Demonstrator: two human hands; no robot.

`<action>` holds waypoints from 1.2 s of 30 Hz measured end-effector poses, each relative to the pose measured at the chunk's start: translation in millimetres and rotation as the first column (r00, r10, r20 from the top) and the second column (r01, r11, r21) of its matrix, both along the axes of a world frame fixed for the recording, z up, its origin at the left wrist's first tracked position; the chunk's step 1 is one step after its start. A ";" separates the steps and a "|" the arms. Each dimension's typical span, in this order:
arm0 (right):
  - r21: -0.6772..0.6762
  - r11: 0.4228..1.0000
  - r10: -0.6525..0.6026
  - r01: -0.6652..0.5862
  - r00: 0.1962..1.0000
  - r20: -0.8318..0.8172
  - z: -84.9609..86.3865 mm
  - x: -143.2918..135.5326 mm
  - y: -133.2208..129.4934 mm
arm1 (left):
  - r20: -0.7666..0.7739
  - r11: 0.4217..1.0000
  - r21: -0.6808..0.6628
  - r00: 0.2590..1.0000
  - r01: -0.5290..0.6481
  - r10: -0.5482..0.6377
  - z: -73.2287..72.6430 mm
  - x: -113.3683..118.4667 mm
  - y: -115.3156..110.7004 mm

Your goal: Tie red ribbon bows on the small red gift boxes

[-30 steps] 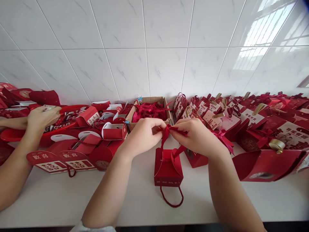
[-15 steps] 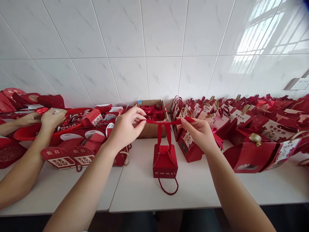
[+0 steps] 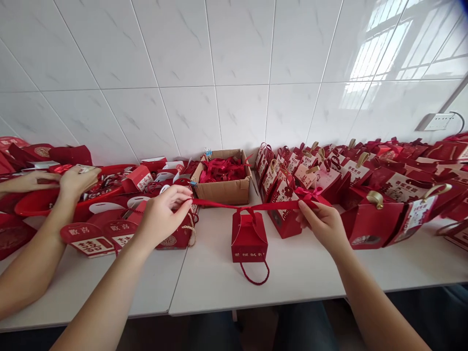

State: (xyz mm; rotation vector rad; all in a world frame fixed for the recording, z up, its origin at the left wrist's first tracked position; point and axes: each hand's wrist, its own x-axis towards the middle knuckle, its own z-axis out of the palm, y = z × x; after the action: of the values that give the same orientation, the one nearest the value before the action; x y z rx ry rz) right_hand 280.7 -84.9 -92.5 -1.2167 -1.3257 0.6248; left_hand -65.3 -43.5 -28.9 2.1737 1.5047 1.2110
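A small red gift box (image 3: 249, 241) stands upright on the white table in front of me. A red ribbon (image 3: 219, 204) crosses over its top, with a knot at the middle and both ends drawn out sideways. My left hand (image 3: 164, 214) pinches the left end between thumb and fingertips. On the other side my right hand (image 3: 320, 219) pinches the right end, close to the finished boxes. The ribbon is stretched nearly level between them. From the front of the box a dark red cord handle (image 3: 256, 282) loops down onto the table.
A cardboard box (image 3: 223, 192) of red ribbons stands against the tiled wall. Rows of decorated gift boxes (image 3: 376, 219) fill the right. To the left are more boxes (image 3: 87, 239), a red basin (image 3: 32, 202) of small packets, and another person's hands (image 3: 75, 180).
My hands have moved apart and lower, drawing the ribbon out longer. The knot has come down onto the box top. The view has shifted slightly.
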 end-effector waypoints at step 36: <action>-0.164 0.915 -0.284 0.368 0.879 0.383 -86.2 65.7 -31.2 | -0.345 0.981 0.055 0.918 -0.187 0.195 -70.1 -53.6 -19.8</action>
State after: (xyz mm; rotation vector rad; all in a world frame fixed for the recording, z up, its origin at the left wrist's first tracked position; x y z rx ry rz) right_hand 346.4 -116.2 -178.7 -1.7682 -1.3156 0.3279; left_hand -118.9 -63.3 -99.0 2.3989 1.8896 0.9273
